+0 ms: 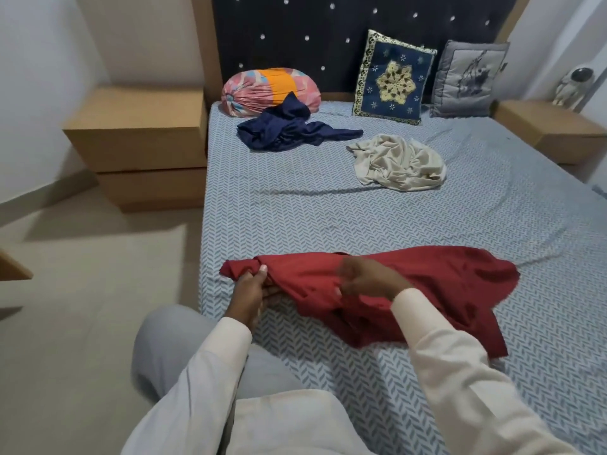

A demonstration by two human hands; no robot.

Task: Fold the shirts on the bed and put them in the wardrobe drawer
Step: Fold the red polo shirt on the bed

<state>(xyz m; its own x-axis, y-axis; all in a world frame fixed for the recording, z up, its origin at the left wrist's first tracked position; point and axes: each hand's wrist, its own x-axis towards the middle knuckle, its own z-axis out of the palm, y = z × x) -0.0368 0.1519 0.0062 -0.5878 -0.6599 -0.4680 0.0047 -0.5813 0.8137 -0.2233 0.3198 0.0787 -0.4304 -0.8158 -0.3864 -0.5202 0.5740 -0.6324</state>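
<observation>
Patterned bed (328,205), red shirt (427,284), navy shirt (285,129), cream shirt (400,162), three pillows at headboard

Pillows, cushions and bedside cabinets around the headboard

A pink-and-orange bolster pillow (271,88), a blue embroidered cushion (392,78) and a grey cushion (468,78) lean against the dark studded headboard (328,31); wooden bedside cabinets (141,142) flank it, the right one bearing an astronaut figurine (573,87).

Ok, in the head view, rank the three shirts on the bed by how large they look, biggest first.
1. Red shirt, clearly largest, though it lies nearest the camera and partly spread, held by the left hand.
2 and 3. Navy shirt and cream shirt look alike; both are crumpled, so no ranking.
</observation>
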